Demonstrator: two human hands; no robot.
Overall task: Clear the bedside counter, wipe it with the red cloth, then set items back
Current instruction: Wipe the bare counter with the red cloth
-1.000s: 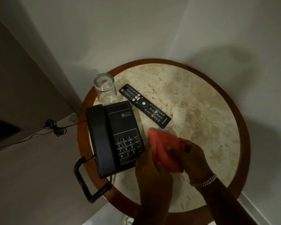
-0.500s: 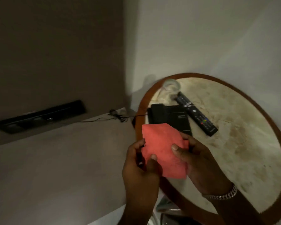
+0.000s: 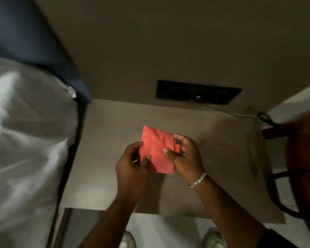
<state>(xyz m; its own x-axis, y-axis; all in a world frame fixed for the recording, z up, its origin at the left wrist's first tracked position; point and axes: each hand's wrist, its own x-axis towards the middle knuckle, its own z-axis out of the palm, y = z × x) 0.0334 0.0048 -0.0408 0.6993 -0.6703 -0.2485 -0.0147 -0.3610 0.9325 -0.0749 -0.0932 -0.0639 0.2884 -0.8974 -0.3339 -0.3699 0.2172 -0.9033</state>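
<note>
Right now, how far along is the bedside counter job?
Done: the grey-brown bedside counter shows no loose items, so it looks cleared. In hand: the folded red cloth is held over it by the left hand and right hand, not yet pressed down. Left: the wiping, then setting items back; none of those items show here.

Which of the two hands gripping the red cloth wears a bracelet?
The right hand: a silver chain bracelet circles its wrist. The left hand is bare.

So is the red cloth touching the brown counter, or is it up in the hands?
Cannot tell. In the head view both hands, left and right, grip the red cloth above the counter, but looking straight down hides any gap.
</note>
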